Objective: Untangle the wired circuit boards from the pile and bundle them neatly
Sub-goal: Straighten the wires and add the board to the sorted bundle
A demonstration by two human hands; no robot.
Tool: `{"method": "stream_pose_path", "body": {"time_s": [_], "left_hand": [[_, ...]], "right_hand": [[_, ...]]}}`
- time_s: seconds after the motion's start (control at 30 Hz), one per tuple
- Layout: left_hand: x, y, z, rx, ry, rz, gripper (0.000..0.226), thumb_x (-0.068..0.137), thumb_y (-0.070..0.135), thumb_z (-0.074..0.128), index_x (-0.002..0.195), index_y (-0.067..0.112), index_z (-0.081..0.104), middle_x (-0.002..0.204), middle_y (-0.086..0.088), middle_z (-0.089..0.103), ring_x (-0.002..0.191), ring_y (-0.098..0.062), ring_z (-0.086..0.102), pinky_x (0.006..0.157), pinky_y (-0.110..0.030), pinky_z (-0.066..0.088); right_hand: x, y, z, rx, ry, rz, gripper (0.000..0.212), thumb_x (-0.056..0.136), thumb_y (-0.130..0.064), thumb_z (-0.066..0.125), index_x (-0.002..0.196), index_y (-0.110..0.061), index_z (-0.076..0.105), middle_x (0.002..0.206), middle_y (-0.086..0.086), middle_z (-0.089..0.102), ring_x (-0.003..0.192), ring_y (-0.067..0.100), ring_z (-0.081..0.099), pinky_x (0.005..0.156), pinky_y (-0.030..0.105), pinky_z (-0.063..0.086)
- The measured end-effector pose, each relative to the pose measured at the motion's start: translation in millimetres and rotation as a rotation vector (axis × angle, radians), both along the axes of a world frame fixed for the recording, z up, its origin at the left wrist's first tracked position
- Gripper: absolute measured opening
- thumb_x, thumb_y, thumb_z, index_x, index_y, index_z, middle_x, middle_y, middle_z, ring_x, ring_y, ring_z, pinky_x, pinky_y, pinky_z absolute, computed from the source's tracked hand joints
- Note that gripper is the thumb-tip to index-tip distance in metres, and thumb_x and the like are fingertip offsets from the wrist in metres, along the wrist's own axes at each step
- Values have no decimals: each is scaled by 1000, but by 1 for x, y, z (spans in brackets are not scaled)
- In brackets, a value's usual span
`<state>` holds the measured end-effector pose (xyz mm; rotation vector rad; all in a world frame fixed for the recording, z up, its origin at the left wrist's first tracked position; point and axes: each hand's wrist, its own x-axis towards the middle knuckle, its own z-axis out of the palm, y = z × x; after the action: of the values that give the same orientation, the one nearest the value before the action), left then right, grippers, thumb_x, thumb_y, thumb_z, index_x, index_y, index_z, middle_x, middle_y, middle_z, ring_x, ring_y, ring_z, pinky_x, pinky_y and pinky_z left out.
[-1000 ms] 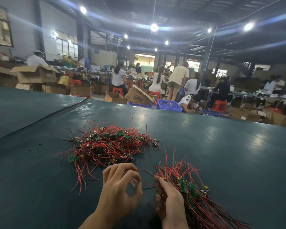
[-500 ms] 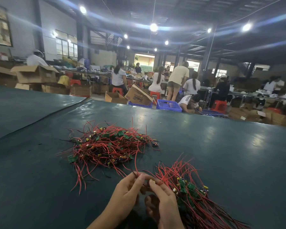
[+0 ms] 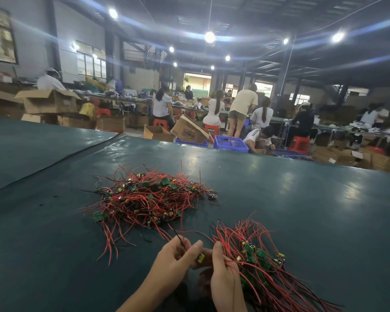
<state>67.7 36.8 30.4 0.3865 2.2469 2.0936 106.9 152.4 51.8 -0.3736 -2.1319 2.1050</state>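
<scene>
**Board pinched between both hands**

A small wired board [image 3: 200,257] is pinched by the left hand [image 3: 173,260]; the bundle [image 3: 257,262] is gripped by the right hand [image 3: 223,273]. The tangled pile [image 3: 149,197] is left farther back on the tabletop [image 3: 302,210].

Hands closed on one board
Left hand [image 3: 173,258], open a second ago, now pinches a wired board [image 3: 200,257] against right hand [image 3: 223,273] beside bundle [image 3: 257,262].

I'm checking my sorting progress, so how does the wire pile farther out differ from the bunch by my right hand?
The far pile is a tangle, wires looping every way; the near bunch has its wires running roughly one way. The pile lies untouched on the table; the right hand rests against the bunch. Both are red-wired green boards.
</scene>
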Motion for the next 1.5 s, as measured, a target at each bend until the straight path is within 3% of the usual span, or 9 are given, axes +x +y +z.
{"method": "stream_pose_path", "body": {"time_s": [0.17, 0.27, 0.4, 0.63, 0.73, 0.83, 1.17, 1.37, 1.5], "left_hand": [[5, 1, 0, -4, -19, -198, 28, 94, 35, 56, 80, 22, 77, 62, 7, 69, 55, 0, 60, 55, -11, 43], [2, 2, 0, -3, 11, -47, 46, 84, 47, 64, 53, 14, 58, 50, -1, 54, 47, -11, 49, 53, -25, 40], [-2, 2, 5, 135, -34, 30, 39, 72, 45, 64, 46, 21, 49, 45, -2, 46, 38, -8, 40, 42, -17, 34], [0, 4, 1, 131, -19, -69, 39, 74, 47, 65, 49, 19, 54, 46, -2, 52, 40, -10, 45, 45, -19, 37], [2, 5, 1, 152, -44, -184, 40, 81, 44, 60, 51, 17, 65, 49, 1, 60, 44, -6, 53, 47, -15, 40], [4, 5, 0, 147, -43, -202, 40, 83, 45, 59, 59, 15, 71, 54, -1, 64, 47, -7, 56, 50, -17, 42], [1, 5, -4, 67, 39, -83, 42, 79, 47, 61, 50, 17, 59, 49, -3, 56, 45, -13, 49, 49, -22, 40], [3, 5, 1, 59, 107, -54, 44, 79, 43, 62, 45, 15, 55, 43, -3, 51, 41, -14, 45, 48, -23, 37], [2, 2, 11, 100, 121, -42, 47, 82, 39, 65, 45, 11, 54, 41, -3, 48, 37, -12, 42, 44, -21, 35]], "right_hand": [[2, -3, -1, -53, 12, -14, 48, 99, -44, 38, 72, -23, 73, 83, -2, 69, 75, 6, 64, 64, 12, 43], [0, -1, -3, -29, 50, 37, 40, 98, -35, 48, 76, -19, 77, 72, -3, 75, 72, 8, 69, 63, 14, 49], [-4, 1, -7, -29, 85, 16, 22, 88, -15, 67, 69, -12, 78, 71, 11, 74, 72, 27, 70, 74, 35, 55], [-4, 3, -7, -130, 80, -17, 37, 88, -15, 65, 53, -15, 76, 60, 6, 72, 54, 6, 67, 52, 14, 50], [-3, 1, -6, -184, 69, 11, 36, 91, -16, 61, 60, -16, 78, 72, 9, 75, 66, 12, 72, 56, 15, 53], [-3, 1, -7, -154, 56, -8, 37, 91, -18, 62, 58, -16, 78, 65, 9, 73, 56, 9, 69, 52, 15, 51], [-4, 1, -14, 23, 77, -80, 36, 89, -24, 66, 56, -16, 76, 59, 11, 70, 53, 12, 63, 53, 20, 52], [-15, 7, -19, -108, 59, -187, 32, 90, -19, 67, 59, -18, 77, 56, 12, 63, 60, 22, 55, 63, 33, 49], [-21, 25, -14, -258, 72, -288, 25, 87, -22, 68, 65, -19, 79, 45, -4, 53, 37, 8, 40, 38, 19, 35]]}}
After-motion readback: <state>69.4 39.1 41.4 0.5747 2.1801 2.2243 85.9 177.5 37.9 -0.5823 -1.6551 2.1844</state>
